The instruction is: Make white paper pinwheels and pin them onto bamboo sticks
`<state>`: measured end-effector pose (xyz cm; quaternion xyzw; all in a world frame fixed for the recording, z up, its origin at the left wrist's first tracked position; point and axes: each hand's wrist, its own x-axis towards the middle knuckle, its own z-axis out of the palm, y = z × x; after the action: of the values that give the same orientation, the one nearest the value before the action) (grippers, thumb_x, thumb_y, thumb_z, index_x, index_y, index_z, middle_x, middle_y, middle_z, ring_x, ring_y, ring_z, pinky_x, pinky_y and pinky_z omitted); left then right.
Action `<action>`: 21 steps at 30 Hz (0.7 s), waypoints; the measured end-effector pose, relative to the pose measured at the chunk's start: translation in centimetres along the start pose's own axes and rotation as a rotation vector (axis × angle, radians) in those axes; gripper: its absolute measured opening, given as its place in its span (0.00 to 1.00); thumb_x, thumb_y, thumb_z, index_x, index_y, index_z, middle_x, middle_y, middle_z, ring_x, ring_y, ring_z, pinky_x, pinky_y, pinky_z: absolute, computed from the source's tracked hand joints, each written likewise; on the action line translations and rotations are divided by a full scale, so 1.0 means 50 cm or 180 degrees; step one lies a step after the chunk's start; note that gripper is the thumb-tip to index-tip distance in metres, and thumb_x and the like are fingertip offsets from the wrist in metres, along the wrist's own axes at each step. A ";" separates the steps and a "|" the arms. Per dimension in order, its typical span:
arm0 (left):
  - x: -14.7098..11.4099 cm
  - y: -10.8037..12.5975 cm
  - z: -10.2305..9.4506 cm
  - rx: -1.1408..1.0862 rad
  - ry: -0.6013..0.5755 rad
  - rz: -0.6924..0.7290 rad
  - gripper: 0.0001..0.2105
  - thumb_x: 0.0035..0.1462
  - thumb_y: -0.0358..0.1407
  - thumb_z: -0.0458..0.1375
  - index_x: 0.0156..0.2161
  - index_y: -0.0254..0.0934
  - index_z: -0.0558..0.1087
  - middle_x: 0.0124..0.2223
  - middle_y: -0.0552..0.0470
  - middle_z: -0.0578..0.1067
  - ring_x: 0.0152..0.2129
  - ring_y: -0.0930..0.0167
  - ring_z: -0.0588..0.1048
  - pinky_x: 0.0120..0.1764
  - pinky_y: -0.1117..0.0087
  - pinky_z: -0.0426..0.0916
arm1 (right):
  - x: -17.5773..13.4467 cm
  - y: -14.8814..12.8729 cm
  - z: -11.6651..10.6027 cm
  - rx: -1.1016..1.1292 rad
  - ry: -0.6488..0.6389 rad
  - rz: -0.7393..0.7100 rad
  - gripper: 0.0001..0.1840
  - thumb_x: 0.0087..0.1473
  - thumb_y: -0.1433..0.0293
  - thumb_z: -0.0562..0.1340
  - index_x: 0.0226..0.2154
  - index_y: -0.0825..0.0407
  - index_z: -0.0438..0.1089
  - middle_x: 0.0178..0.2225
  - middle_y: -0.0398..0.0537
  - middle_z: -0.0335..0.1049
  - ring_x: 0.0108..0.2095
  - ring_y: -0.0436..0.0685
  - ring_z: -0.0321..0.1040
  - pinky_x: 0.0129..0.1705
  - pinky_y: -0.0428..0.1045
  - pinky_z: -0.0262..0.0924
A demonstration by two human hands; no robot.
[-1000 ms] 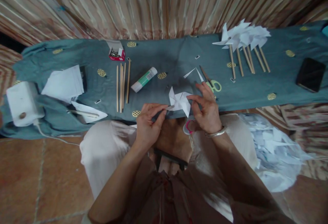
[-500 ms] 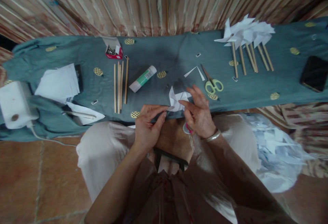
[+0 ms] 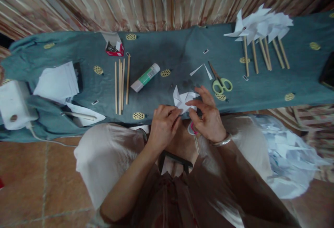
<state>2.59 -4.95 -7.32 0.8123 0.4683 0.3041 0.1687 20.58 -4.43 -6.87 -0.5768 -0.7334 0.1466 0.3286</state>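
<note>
A white paper pinwheel [image 3: 183,100] with folded blades lies near the table's front edge, between my hands. My left hand [image 3: 164,125] has its thumb and fingers closed on the pinwheel's lower left edge. With a bracelet at its wrist, my right hand [image 3: 208,116] reaches over the right side; its index finger presses near the centre and its thumb is at the lower edge. Green-handled scissors [image 3: 221,82] and two thin paper offcuts [image 3: 207,71] lie beyond my right hand. Left of the pinwheel rests a glue stick [image 3: 145,78].
Several wooden sticks [image 3: 121,85] lie near a red box of small metal pieces [image 3: 114,48]. Finished pinwheels on sticks [image 3: 261,26] stand out at the back right. Paper sheets [image 3: 57,82] and a white device with a cord [image 3: 15,104] are at left; a bag of scraps [image 3: 292,155] sits right.
My left hand has moved right, closer to the pinwheel's centre, and its fingers are drawn closer together. My right hand stays over the pinwheel's right side. The camera view has shifted slightly.
</note>
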 end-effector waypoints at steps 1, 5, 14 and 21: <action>0.001 -0.001 0.002 0.0054 -0.0036 0.0003 0.10 0.63 0.31 0.56 0.47 0.34 0.76 0.42 0.45 0.77 0.41 0.63 0.70 0.42 0.61 0.66 | 0.000 -0.003 0.000 0.0001 -0.0039 0.0005 0.10 0.56 0.72 0.57 0.38 0.50 0.74 0.64 0.52 0.60 0.68 0.67 0.49 0.65 0.67 0.53; 0.001 -0.007 0.009 0.0155 -0.0056 0.0017 0.09 0.63 0.31 0.55 0.46 0.34 0.76 0.42 0.45 0.77 0.41 0.63 0.70 0.41 0.62 0.65 | -0.005 -0.013 0.001 -0.0058 -0.0219 0.0062 0.13 0.54 0.75 0.56 0.37 0.50 0.76 0.65 0.49 0.58 0.68 0.68 0.48 0.63 0.67 0.54; -0.003 -0.010 0.016 0.0157 -0.0061 -0.0033 0.09 0.64 0.31 0.55 0.46 0.35 0.76 0.42 0.46 0.77 0.41 0.64 0.70 0.39 0.63 0.63 | -0.016 -0.024 0.013 -0.0181 -0.0330 -0.0153 0.19 0.53 0.78 0.55 0.44 0.51 0.76 0.67 0.51 0.54 0.70 0.68 0.42 0.64 0.68 0.52; -0.002 -0.008 0.014 0.0080 -0.0055 -0.0082 0.09 0.65 0.30 0.54 0.46 0.35 0.76 0.42 0.45 0.77 0.41 0.64 0.70 0.40 0.63 0.64 | -0.019 -0.028 0.016 -0.0231 -0.0295 -0.0152 0.22 0.50 0.79 0.56 0.46 0.48 0.74 0.68 0.48 0.53 0.70 0.70 0.43 0.63 0.70 0.52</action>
<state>2.77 -4.82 -8.11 0.8108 0.4810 0.2890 0.1663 19.13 -5.61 -6.92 -0.5633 -0.7662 0.1386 0.2765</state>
